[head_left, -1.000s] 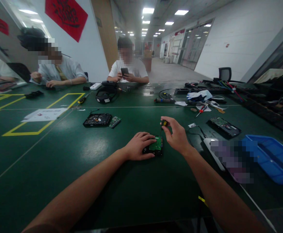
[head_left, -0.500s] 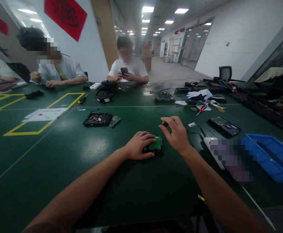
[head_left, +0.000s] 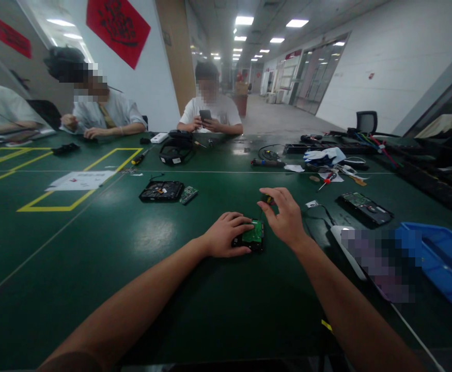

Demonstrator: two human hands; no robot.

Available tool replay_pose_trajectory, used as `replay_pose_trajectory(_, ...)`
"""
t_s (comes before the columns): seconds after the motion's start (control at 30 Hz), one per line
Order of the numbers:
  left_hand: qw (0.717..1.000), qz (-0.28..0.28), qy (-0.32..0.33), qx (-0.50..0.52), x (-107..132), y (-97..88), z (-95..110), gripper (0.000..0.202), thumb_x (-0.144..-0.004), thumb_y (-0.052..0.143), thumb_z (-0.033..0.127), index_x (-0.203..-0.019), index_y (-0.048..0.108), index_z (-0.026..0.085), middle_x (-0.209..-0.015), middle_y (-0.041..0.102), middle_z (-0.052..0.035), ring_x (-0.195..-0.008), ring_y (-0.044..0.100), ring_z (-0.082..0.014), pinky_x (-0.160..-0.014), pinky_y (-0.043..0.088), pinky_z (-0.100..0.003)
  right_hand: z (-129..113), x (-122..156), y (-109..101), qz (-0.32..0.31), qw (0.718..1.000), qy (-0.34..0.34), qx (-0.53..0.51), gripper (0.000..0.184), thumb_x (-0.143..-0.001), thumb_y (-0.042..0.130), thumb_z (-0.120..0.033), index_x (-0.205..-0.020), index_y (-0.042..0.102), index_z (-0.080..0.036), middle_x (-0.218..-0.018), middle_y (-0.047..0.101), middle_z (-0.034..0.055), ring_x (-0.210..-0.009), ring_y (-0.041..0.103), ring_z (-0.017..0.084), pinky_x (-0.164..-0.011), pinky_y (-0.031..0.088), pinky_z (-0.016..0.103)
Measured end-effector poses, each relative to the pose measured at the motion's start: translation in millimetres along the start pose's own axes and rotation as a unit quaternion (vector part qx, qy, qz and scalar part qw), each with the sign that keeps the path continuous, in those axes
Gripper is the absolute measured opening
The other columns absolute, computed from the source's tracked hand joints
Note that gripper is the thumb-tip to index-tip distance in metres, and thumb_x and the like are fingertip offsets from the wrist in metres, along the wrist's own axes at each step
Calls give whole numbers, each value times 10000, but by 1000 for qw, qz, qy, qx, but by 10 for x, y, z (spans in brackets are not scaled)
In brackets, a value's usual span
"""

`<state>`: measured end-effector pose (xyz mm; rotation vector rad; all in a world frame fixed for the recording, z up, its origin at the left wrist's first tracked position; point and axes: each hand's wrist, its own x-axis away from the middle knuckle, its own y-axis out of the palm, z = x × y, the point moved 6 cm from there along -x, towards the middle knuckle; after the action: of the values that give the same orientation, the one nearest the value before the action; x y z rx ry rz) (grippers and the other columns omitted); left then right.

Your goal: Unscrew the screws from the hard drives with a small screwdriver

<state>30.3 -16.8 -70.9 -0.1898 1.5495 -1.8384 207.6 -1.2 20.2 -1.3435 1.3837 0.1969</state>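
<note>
**Both hands at the small hard drive**

From my station I see the left hand (head_left: 226, 236) lying on the hard drive (head_left: 254, 233). Its fingers are curled over the drive's left edge and top, and the thumb runs along the near side, so it is clamped on the drive and holds it flat on the green table (head_left: 94, 268). The drive lies green board up, directly under those fingertips and just below the fingertips of the right hand (head_left: 284, 217).

The right thumb and first fingers are pinched together on the yellow-and-black handle of a screwdriver (head_left: 267, 198). It stands nearly upright, with its thin shaft running down towards the drive's far right corner. I cannot tell whether the tip touches a screw.

Well beyond the left fingertips, further across the table, lies an opened drive (head_left: 161, 190) with a loose board (head_left: 188, 194) just beside it. Out past the right knuckles sits another drive (head_left: 366, 208), and further to the right of them a blue tray (head_left: 438, 256). Far beyond both sets of fingers, a person (head_left: 226, 111) across the table holds a phone (head_left: 205, 114) in both hands.
</note>
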Motion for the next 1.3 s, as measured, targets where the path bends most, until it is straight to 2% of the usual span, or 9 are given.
replay_pose_trajectory(0.1,1000,2,0,0,-1,-6,-2,743,-891,636,674,-1488,531,245,-1508,550,-114,-1371,471,-376,-1150,364,-567,6,18,22,-36,999,-8,-33,362,-1015,541,-213,-1363,577,-305,-1201,679,80,-1062,672,262,-935,568,476)
replay_pose_trajectory(0.23,1000,4,0,0,-4,-10,-4,740,-889,635,681,-1481,539,247,-1504,555,-116,-1368,475,-375,-1151,362,-564,12,68,-32,-44,998,8,-48,397,-1023,511,-214,-1409,539,-305,-1266,677,83,-1095,673,263,-964,561,481)
replay_pose_trajectory(0.37,1000,3,-2,1,-10,-14,-2,741,-881,651,673,-1479,542,249,-1501,555,-119,-1369,477,-378,-1152,362,-567,-14,57,-38,-28,999,-7,-23,348,-994,608,-262,-1340,595,-293,-1193,638,99,-1032,660,265,-918,575,471)
replay_pose_trajectory(0.47,1000,0,-1,3,-12,-12,0,735,-882,655,666,-1484,540,260,-1499,555,-121,-1370,477,-381,-1149,363,-575,0,32,-22,-5,1000,-12,-10,307,-990,614,-255,-1294,626,-296,-1136,633,96,-1007,659,267,-890,583,468)
replay_pose_trajectory(0.73,1000,6,2,-1,-1,4,-11,742,-884,649,674,-1479,547,242,-1501,556,-119,-1373,471,-382,-1151,360,-573,2,27,10,-26,999,-14,-17,482,-1010,515,-186,-1479,493,-297,-1339,644,104,-1175,645,278,-1021,537,502)
replay_pose_trajectory(0.8,1000,6,1,-2,-2,2,-8,742,-885,645,676,-1482,544,246,-1505,554,-117,-1372,470,-383,-1150,358,-575,-14,17,13,-22,1000,-17,-11,458,-1003,541,-207,-1454,522,-290,-1308,638,111,-1167,637,282,-1014,540,499)
replay_pose_trajectory(0.97,1000,5,0,-5,-3,-14,3,739,-888,646,671,-1479,543,239,-1503,556,-114,-1372,467,-376,-1147,364,-568,18,2,3,-1,1000,-1,10,348,-984,616,-260,-1332,613,-280,-1154,638,101,-997,661,264,-881,583,460)
replay_pose_trajectory(1.17,1000,3,-2,-8,8,-6,3,744,-887,653,663,-1491,529,247,-1502,555,-112,-1373,468,-376,-1149,363,-572,16,57,4,-21,999,-19,-27,406,-1016,518,-190,-1409,537,-289,-1252,672,89,-1091,666,257,-970,553,473)
replay_pose_trajectory(1.3,1000,1,-3,-13,8,-8,11,735,-898,635,669,-1488,536,241,-1506,552,-115,-1379,464,-383,-1152,363,-574,23,52,14,-8,999,-17,-26,363,-999,590,-251,-1359,580,-298,-1208,648,93,-1064,654,263,-937,566,470)
